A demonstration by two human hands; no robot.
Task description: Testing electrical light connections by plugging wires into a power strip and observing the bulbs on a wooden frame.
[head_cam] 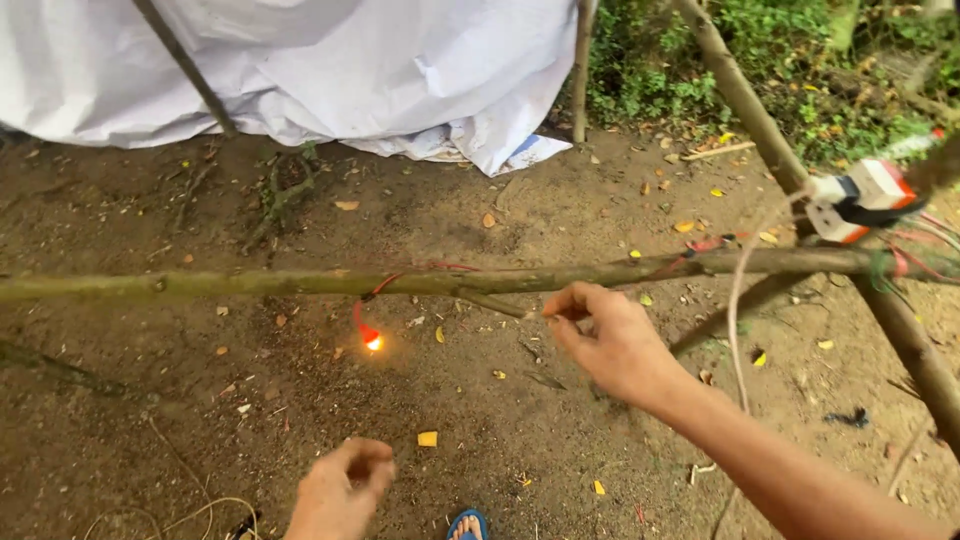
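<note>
Right hand (610, 345) mid-frame, fingers pinched narrow just below the pole (300, 284), holding nothing visible. Left hand (340, 495) bottom centre, loosely curled, empty. Lit bulb (371, 340) hangs left of centre.

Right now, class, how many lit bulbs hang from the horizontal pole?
1. A small glowing bulb hangs on a red wire below the pole, left of the right hand. Others may be out of frame.

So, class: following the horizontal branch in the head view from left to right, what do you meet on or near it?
Glowing red bulb hanging below → right hand just under the horizontal branch → thin pale cord → white and orange electrical fitting at the poles' junction.
</note>
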